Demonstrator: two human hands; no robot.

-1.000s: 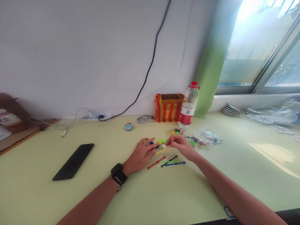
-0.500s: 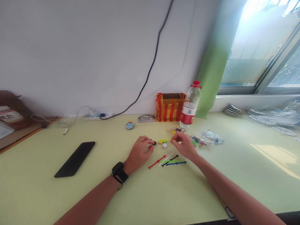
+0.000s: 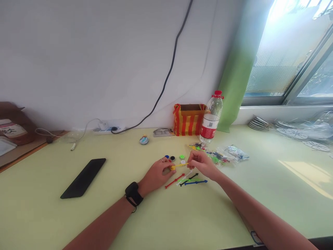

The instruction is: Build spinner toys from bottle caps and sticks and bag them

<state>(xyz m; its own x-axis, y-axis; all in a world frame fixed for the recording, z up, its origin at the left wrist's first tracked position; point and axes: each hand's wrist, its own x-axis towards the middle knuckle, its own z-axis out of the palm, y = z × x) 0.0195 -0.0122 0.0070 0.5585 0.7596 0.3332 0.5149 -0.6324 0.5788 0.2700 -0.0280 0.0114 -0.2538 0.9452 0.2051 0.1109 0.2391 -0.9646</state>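
Note:
My left hand [image 3: 157, 174], with a ring and a black wristband, is closed on a small yellow round base [image 3: 172, 168] just above the table. A thin yellow arrow pointer [image 3: 181, 165] is pinched by my right hand [image 3: 200, 163], its left end meeting or very near the base; I cannot tell if they are joined. Behind them lie blue [image 3: 167, 157], black [image 3: 172, 158], green [image 3: 182, 157] and white [image 3: 182, 162] round bases, plus a red one [image 3: 170, 160] partly hidden by my left fingers. Nearer me are loose arrows: red [image 3: 174, 181], white, black, green and blue [image 3: 195, 182].
Clear bags [image 3: 221, 156] of coloured parts lie beyond my right hand. A water bottle [image 3: 208, 121] and a striped box [image 3: 189, 121] stand by the wall. A black phone-like slab [image 3: 83, 178] lies left, a small round tin [image 3: 144, 140] at the back, glasses [image 3: 162, 131] beside it.
My left hand has left the dark bases and taken hold of the yellow base, bringing it nearer me. My right hand has moved slightly toward me and left, the yellow arrow now at the base.

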